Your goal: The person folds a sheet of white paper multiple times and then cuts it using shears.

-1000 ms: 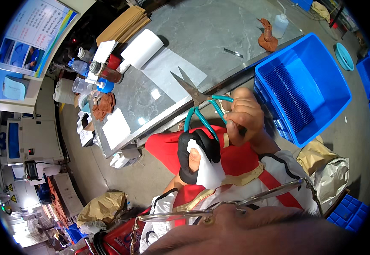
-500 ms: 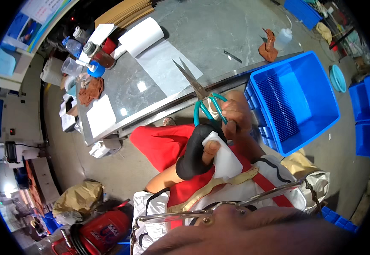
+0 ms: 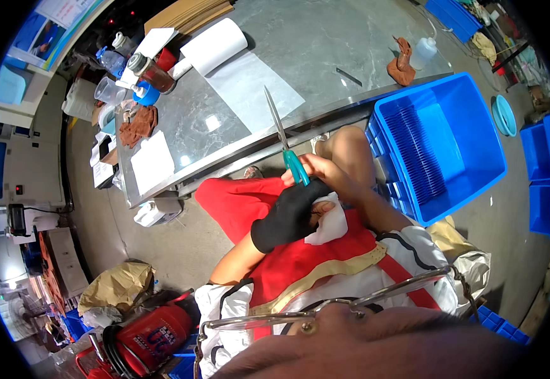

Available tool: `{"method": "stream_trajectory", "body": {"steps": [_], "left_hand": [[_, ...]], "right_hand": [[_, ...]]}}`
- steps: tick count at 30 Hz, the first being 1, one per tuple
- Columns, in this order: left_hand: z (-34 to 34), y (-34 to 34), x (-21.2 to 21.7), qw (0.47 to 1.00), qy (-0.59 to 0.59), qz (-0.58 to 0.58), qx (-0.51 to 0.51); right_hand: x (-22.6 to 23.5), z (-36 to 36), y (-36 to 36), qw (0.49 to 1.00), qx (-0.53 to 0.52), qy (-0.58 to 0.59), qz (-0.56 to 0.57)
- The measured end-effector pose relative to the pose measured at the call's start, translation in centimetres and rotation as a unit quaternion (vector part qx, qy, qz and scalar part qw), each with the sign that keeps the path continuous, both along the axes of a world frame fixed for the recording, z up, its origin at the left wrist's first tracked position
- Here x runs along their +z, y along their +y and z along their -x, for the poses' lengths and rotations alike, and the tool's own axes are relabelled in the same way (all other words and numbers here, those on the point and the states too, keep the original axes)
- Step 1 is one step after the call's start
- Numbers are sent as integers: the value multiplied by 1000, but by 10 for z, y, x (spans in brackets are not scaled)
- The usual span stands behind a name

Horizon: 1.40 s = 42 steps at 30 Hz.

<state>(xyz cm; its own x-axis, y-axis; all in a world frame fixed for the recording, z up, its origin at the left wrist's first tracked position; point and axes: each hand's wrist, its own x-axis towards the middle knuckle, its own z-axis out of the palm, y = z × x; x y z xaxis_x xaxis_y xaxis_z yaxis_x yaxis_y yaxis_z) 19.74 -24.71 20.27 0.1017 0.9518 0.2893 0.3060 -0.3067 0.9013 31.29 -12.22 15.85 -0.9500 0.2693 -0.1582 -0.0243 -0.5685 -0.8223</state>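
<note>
Scissors [image 3: 295,167] with teal handles stand over my lap, their closed blades pointing up toward the table. My right hand [image 3: 320,169], bare, has its fingers curled at the handles. Just below, my left hand [image 3: 295,207], in a black glove with bare fingertips showing, is closed on a folded white sheet [image 3: 329,226] that looks like paper or thin cloth. The glove meets the lower end of the handles. What my left fingers do under the sheet is partly hidden.
Ahead is a grey table [image 3: 325,44] with a white paper roll [image 3: 215,47], a black strip [image 3: 349,77], brown cloths [image 3: 139,125] and bottles [image 3: 152,72]. At right stands a blue bin [image 3: 477,136] with a ribbed plate. A red extinguisher [image 3: 155,344] sits lower left.
The scissors' blades have closed and their handles have come together and swung more upright. My right hand has shifted left around them; the white sheet has been drawn lower and bunched.
</note>
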Motion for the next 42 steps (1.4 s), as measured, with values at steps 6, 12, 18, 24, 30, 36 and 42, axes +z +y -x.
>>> {"method": "stream_trajectory", "body": {"steps": [6, 12, 18, 24, 30, 36, 42], "left_hand": [[-6, 0, 11, 997, 29, 51, -58], [4, -11, -6, 991, -24, -63, 114], [24, -24, 17, 941, -41, 31, 336], [39, -26, 23, 937, -23, 3, 350], [42, -26, 24, 950, 4, -22, 312], [53, -32, 25, 946, 139, -97, 277], [54, -31, 31, 950, 169, -74, 252]], "right_hand": [[1, 16, 5, 997, 46, 53, -19], [10, 31, 15, 959, -254, 47, -114], [9, 16, 38, 846, -215, 36, -486], [29, 5, 45, 795, -50, 46, -603], [16, 10, 42, 766, -97, 87, -629], [35, 7, 38, 761, 5, 0, -649], [51, 4, 41, 731, 20, 10, -682]]}}
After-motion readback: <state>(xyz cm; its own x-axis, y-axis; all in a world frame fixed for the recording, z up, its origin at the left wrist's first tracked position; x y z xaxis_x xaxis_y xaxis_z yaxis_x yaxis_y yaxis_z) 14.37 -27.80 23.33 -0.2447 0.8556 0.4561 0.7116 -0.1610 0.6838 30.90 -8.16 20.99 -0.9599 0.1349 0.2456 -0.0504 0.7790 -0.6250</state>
